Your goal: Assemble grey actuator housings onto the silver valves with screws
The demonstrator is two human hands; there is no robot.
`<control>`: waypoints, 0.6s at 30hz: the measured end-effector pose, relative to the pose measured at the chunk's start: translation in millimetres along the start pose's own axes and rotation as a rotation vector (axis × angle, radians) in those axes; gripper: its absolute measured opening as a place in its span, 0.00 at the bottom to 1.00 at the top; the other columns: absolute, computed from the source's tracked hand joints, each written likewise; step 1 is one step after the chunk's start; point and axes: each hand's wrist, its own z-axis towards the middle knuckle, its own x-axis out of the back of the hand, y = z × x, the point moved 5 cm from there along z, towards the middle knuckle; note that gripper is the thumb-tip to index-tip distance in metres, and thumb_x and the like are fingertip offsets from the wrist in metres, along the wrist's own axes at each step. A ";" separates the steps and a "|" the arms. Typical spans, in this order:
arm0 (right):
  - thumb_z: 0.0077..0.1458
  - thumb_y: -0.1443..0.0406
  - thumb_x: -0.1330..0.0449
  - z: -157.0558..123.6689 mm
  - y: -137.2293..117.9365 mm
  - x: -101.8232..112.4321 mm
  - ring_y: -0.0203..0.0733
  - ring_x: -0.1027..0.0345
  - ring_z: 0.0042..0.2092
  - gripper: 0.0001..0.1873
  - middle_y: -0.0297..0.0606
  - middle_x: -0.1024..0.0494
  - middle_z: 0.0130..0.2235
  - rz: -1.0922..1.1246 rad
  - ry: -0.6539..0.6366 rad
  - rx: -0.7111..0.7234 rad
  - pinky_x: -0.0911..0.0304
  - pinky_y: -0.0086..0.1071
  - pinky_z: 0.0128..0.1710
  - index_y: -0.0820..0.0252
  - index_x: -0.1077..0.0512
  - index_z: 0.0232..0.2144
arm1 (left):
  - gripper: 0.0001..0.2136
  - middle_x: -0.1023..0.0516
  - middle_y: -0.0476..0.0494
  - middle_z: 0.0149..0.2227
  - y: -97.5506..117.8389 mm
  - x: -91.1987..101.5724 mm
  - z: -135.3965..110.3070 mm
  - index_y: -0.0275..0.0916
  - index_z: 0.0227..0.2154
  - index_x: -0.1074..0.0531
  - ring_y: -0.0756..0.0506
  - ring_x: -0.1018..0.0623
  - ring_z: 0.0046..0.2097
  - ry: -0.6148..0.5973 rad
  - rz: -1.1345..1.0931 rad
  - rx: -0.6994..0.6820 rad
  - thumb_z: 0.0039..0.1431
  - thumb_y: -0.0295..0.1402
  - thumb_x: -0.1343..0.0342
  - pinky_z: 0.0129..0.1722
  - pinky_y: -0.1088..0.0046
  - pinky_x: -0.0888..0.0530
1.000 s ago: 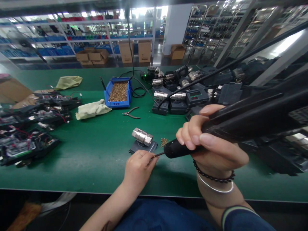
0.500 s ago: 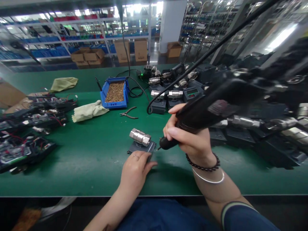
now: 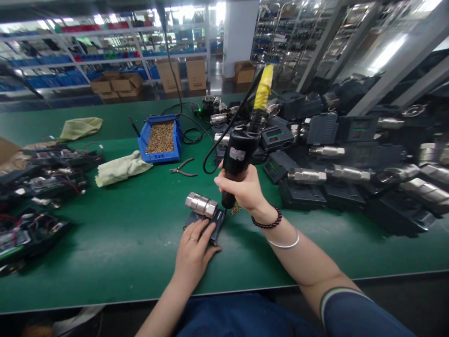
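In the head view my right hand (image 3: pixel 245 187) is wrapped round a black electric screwdriver (image 3: pixel 236 157), held nearly upright. Its tip reaches the right edge of a dark grey device (image 3: pixel 217 227) with a silver metal pipe fitting (image 3: pixel 201 204) on top. Whether the tip sits on a screw is too small to tell. My left hand (image 3: pixel 194 245) steadies this device, fingers over its near part and thumb at its near edge. Small brass-coloured screws (image 3: pixel 235 208) show just below my right hand, partly hidden by it.
A blue bin (image 3: pixel 177 140) of small brass-coloured screws stands behind, near pliers (image 3: pixel 183 168) and a rolled cloth (image 3: pixel 121 168). Opened devices with wiring (image 3: pixel 52 173) lie left. Several grey devices with metal fittings (image 3: pixel 326 175) crowd the right. A black cable (image 3: pixel 206 164) loops behind the screwdriver.
The screwdriver has swung from a slant to nearly upright, and its tip has moved to the device's right edge. My left hand stays on the device, its fingers now further over it.
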 end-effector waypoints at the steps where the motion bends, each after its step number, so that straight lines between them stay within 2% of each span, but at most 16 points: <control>1: 0.32 0.66 0.32 0.4 1.1 -0.8 0.31 0.39 0.19 0.13 0.26 0.29 0.18 -0.010 -0.004 -0.006 0.41 0.29 0.21 0.61 0.31 0.24 | 0.19 0.23 0.35 0.48 0.1 0.4 0.3 0.36 0.52 0.31 0.37 0.24 0.49 0.005 0.005 -0.006 0.59 0.35 0.40 0.50 0.57 0.25; 4: 0.32 0.65 0.30 1.5 3.8 -4.2 0.31 0.39 0.20 0.15 0.26 0.29 0.18 -0.024 -0.042 -0.020 0.41 0.28 0.22 0.61 0.31 0.25 | 0.17 0.22 0.34 0.47 0.8 0.7 0.7 0.35 0.51 0.30 0.37 0.24 0.48 0.023 0.018 -0.027 0.60 0.37 0.43 0.49 0.58 0.25; 8: 0.32 0.64 0.29 4.7 9.4 -11.7 0.31 0.40 0.19 0.24 0.24 0.29 0.18 0.035 -0.207 -0.078 0.43 0.28 0.21 0.61 0.29 0.35 | 0.16 0.22 0.35 0.46 0.9 -0.4 -0.6 0.35 0.50 0.30 0.37 0.23 0.48 0.046 0.047 -0.052 0.62 0.36 0.45 0.47 0.58 0.24; 11: 0.33 0.64 0.29 8.1 2.5 -6.9 0.32 0.39 0.19 0.26 0.25 0.29 0.18 0.089 -0.275 -0.079 0.43 0.28 0.21 0.60 0.28 0.38 | 0.17 0.22 0.36 0.47 -3.2 -1.1 -4.5 0.37 0.52 0.30 0.37 0.22 0.47 0.052 0.059 -0.056 0.62 0.35 0.44 0.46 0.58 0.23; 13: 0.36 0.65 0.30 6.3 -15.3 3.4 0.32 0.38 0.20 0.23 0.27 0.29 0.19 0.122 -0.302 -0.032 0.42 0.28 0.21 0.59 0.27 0.39 | 0.21 0.22 0.37 0.48 -8.5 -3.2 -9.7 0.39 0.54 0.31 0.37 0.22 0.48 0.022 0.043 -0.043 0.57 0.35 0.39 0.46 0.59 0.22; 15: 0.40 0.66 0.32 -1.6 -44.0 19.9 0.32 0.38 0.21 0.20 0.27 0.29 0.20 0.207 -0.282 0.067 0.41 0.29 0.23 0.56 0.27 0.40 | 0.27 0.24 0.37 0.50 -15.6 -6.7 -16.2 0.42 0.54 0.31 0.36 0.23 0.50 -0.016 0.037 0.013 0.51 0.36 0.34 0.48 0.58 0.22; 18: 0.45 0.64 0.33 -23.5 -91.4 48.1 0.30 0.44 0.18 0.16 0.26 0.34 0.19 0.356 -0.202 0.250 0.43 0.28 0.21 0.52 0.26 0.39 | 0.31 0.31 0.34 0.56 -28.0 -14.0 -21.1 0.44 0.53 0.29 0.31 0.28 0.55 -0.037 0.023 0.202 0.41 0.34 0.30 0.50 0.50 0.25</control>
